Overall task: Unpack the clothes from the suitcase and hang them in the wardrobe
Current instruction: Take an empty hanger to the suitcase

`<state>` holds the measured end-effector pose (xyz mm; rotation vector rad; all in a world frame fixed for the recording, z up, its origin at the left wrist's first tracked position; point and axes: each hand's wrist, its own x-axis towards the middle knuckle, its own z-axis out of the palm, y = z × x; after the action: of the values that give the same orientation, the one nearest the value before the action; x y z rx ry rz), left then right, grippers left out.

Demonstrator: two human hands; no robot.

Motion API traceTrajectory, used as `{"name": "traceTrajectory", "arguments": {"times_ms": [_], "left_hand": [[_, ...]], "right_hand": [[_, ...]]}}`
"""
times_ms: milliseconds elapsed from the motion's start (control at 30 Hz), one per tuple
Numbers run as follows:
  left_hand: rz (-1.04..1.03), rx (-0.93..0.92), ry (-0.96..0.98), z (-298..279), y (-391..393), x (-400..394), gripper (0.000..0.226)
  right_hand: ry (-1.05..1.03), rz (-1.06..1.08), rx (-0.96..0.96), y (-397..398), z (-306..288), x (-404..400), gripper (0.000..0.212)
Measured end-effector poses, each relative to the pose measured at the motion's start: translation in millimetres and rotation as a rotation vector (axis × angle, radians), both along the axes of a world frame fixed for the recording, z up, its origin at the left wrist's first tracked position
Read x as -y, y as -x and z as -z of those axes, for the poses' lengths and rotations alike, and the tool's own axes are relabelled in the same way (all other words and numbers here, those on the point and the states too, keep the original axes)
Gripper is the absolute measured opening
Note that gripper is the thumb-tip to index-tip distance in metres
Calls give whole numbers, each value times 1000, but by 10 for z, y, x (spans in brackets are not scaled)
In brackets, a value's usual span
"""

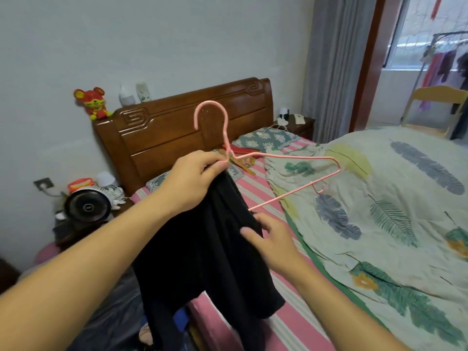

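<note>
Left hand (196, 177) at frame centre pinches pink hanger (283, 158) neck plus black garment (207, 249) hanging below. Right hand (271, 240), lower centre, fingers on cloth edge; grip unclear. We should keep hanger level, feed free arm into garment, spread evenly.

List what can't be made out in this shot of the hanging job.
- Pink hanger, head view: its left arm is hidden by the left hand and the black garment.
- Black garment: what kind it is can't be told; it hangs bunched, its lower end cut off by the bottom edge.
- Right hand: fingertips hidden in the fabric.
- Suitcase and wardrobe: neither can be made out.
</note>
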<state>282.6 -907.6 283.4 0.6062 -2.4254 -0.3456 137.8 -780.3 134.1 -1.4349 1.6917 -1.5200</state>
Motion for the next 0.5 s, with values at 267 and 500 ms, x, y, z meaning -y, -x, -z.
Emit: {"name": "traceTrajectory", "arguments": {"times_ms": [267, 500], "left_hand": [[-17, 234, 154, 283, -1385, 426, 39], [-311, 66, 323, 320, -1980, 519, 43]], "right_hand": [[97, 45, -995, 1120, -108, -191, 50], [249, -72, -1197, 679, -556, 197, 34]]}}
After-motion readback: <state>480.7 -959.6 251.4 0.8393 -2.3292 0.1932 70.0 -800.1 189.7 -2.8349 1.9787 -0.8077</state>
